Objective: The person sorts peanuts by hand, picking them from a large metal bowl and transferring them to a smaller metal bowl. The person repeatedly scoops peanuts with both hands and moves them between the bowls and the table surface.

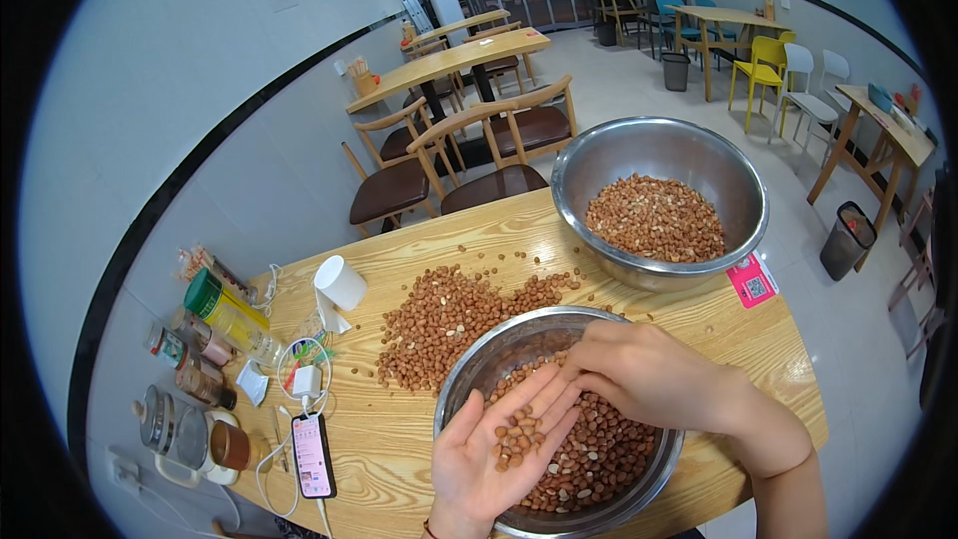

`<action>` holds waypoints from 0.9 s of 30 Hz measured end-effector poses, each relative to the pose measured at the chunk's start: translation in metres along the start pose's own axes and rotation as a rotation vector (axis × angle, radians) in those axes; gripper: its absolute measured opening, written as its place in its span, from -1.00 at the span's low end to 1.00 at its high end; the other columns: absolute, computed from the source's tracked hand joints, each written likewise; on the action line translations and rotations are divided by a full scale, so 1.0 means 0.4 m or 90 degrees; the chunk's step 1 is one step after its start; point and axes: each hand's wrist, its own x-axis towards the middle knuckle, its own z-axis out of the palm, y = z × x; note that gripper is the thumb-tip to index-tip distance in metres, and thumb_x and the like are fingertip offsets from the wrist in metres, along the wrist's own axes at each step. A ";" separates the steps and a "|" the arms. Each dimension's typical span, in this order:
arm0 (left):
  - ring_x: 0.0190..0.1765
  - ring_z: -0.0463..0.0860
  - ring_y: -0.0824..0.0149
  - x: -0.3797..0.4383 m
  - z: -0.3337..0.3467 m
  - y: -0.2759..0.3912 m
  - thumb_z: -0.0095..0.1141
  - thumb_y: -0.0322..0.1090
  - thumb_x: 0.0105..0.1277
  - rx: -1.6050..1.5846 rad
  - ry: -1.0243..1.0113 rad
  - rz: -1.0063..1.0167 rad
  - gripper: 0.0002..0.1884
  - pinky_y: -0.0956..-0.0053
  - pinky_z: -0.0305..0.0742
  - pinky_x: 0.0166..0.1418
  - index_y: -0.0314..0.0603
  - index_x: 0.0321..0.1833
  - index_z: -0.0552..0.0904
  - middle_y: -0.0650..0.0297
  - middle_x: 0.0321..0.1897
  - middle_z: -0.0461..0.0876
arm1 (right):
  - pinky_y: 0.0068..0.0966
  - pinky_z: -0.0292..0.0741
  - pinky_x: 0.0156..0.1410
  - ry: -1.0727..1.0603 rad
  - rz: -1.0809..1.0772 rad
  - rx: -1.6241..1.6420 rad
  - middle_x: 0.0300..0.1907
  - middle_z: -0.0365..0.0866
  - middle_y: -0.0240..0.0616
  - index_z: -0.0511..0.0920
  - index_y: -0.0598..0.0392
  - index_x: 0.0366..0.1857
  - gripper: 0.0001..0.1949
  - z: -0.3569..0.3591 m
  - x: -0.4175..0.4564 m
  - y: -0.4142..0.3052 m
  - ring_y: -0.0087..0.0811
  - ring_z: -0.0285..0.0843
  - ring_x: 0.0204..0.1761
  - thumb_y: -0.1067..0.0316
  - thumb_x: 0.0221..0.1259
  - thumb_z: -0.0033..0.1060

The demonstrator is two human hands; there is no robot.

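Note:
My left hand point(509, 442) is palm up with a small pile of reddish-brown peanuts point(518, 438) on it, over a steel bowl point(673, 464) of peanuts at the near table edge. My right hand point(636, 374) reaches across from the right, its fingertips pinched together at the left hand's fingers; whether a peanut sits between them is hidden. A loose heap of peanuts point(441, 322) lies on the wooden table point(397, 434) behind and left of the near bowl. Farther back at the right, a larger steel bowl point(752, 217) holds more peanuts point(655, 217).
At the left stand a paper roll point(340, 282), a green-lidded bottle point(232, 314), several jars and a glass pot point(176, 430). A phone point(313, 457) with a white cable lies near them. A pink card point(752, 284) sits by the far bowl. Chairs point(494, 187) stand beyond the table.

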 end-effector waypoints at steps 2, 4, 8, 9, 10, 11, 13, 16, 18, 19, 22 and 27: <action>0.66 -0.03 -0.13 0.001 0.008 -0.001 -0.42 0.07 0.61 0.043 0.011 0.004 -0.17 0.07 -0.24 0.73 -0.69 0.56 -0.16 -0.35 0.60 -0.10 | -0.23 0.59 -0.11 -0.034 0.003 -0.014 -0.26 0.57 -0.08 0.65 0.21 -0.24 -0.91 -0.015 -0.011 -0.004 -0.01 0.63 -0.21 0.48 0.22 0.28; 0.66 -0.02 -0.13 0.000 0.010 -0.003 -0.44 0.10 0.61 0.038 0.021 0.000 -0.16 0.06 -0.24 0.73 -0.68 0.56 -0.12 -0.35 0.59 -0.06 | -0.23 0.59 -0.11 -0.009 -0.026 0.007 -0.27 0.57 -0.07 0.63 0.21 -0.21 -0.89 -0.017 -0.011 -0.016 -0.01 0.63 -0.21 0.49 0.22 0.26; 0.62 0.13 0.03 0.000 -0.033 -0.004 -0.42 0.13 0.61 -0.115 -0.077 -0.044 -0.18 0.19 -0.11 0.72 -0.62 0.57 -0.04 -0.18 0.57 0.13 | -0.23 0.59 -0.10 0.002 -0.102 0.121 -0.24 0.55 -0.08 0.61 0.21 -0.13 -0.82 0.019 -0.006 -0.017 -0.04 0.63 -0.20 0.52 0.18 0.23; 0.59 0.18 0.04 -0.004 -0.043 -0.005 -0.41 0.15 0.61 -0.142 -0.068 -0.049 -0.17 0.19 -0.06 0.70 -0.61 0.57 -0.01 -0.15 0.54 0.19 | -0.23 0.59 -0.09 -0.007 -0.098 0.115 -0.23 0.54 -0.08 0.61 0.21 -0.13 -0.81 0.031 -0.004 -0.025 -0.05 0.63 -0.19 0.52 0.16 0.23; 0.56 0.23 0.06 -0.009 -0.053 -0.006 -0.41 0.17 0.60 -0.169 -0.060 -0.055 -0.17 0.20 -0.01 0.68 -0.59 0.57 0.02 -0.12 0.51 0.25 | -0.24 0.59 -0.09 -0.016 -0.094 0.109 -0.22 0.53 -0.09 0.60 0.21 -0.13 -0.80 0.044 -0.002 -0.034 -0.05 0.64 -0.17 0.53 0.14 0.22; 0.52 0.29 0.08 -0.011 -0.056 -0.006 -0.40 0.19 0.60 -0.196 -0.052 -0.061 -0.16 0.21 0.03 0.66 -0.57 0.57 0.05 -0.09 0.48 0.31 | -0.24 0.60 -0.08 -0.025 -0.090 0.103 -0.21 0.52 -0.09 0.60 0.21 -0.13 -0.79 0.052 -0.002 -0.039 -0.06 0.64 -0.15 0.54 0.13 0.22; 0.48 0.34 0.10 -0.011 -0.055 -0.007 -0.38 0.21 0.59 -0.165 -0.031 -0.068 -0.16 0.22 0.09 0.63 -0.54 0.56 0.09 -0.05 0.43 0.37 | -0.26 0.60 -0.08 -0.032 -0.118 0.067 -0.20 0.51 -0.10 0.58 0.22 -0.13 -0.76 0.064 -0.002 -0.033 -0.07 0.63 -0.12 0.54 0.09 0.23; 0.47 0.36 0.10 -0.009 -0.069 -0.009 -0.36 0.22 0.59 -0.174 -0.031 -0.079 -0.16 0.22 0.10 0.62 -0.54 0.56 0.12 -0.05 0.42 0.39 | -0.28 0.61 -0.10 -0.040 -0.139 0.009 -0.21 0.50 -0.09 0.55 0.25 -0.17 -0.77 0.068 -0.006 -0.029 -0.08 0.64 -0.11 0.52 0.06 0.24; 0.49 0.34 0.05 -0.007 -0.076 -0.011 -0.36 0.23 0.58 -0.227 -0.059 -0.091 -0.15 0.16 0.10 0.61 -0.55 0.55 0.12 -0.09 0.43 0.37 | -0.28 0.61 -0.10 -0.057 -0.139 -0.022 -0.22 0.50 -0.09 0.53 0.26 -0.21 -0.79 0.066 -0.007 -0.032 -0.08 0.64 -0.12 0.50 0.05 0.25; 0.50 0.33 0.02 -0.006 -0.077 -0.013 -0.36 0.24 0.58 -0.268 -0.081 -0.099 -0.15 0.10 0.11 0.61 -0.55 0.54 0.12 -0.11 0.44 0.36 | -0.27 0.61 -0.11 -0.071 -0.135 -0.032 -0.23 0.50 -0.09 0.52 0.26 -0.24 -0.80 0.060 -0.010 -0.040 -0.08 0.65 -0.13 0.49 0.05 0.25; 0.51 0.32 -0.03 0.000 -0.075 -0.017 -0.37 0.25 0.58 -0.331 -0.139 -0.119 -0.14 0.04 0.12 0.59 -0.55 0.54 0.12 -0.14 0.46 0.33 | -0.27 0.61 -0.11 -0.057 -0.132 -0.040 -0.24 0.51 -0.09 0.51 0.25 -0.29 -0.83 0.062 -0.015 -0.054 -0.09 0.65 -0.14 0.48 0.05 0.24; 0.50 0.32 0.08 -0.004 -0.065 -0.012 -0.33 0.24 0.58 -0.139 -0.030 -0.104 -0.13 0.19 0.11 0.61 -0.57 0.55 0.12 -0.09 0.44 0.38 | -0.27 0.60 -0.12 -0.025 -0.169 -0.042 -0.26 0.51 -0.11 0.52 0.25 -0.32 -0.85 0.080 -0.019 -0.043 -0.11 0.63 -0.18 0.49 0.03 0.24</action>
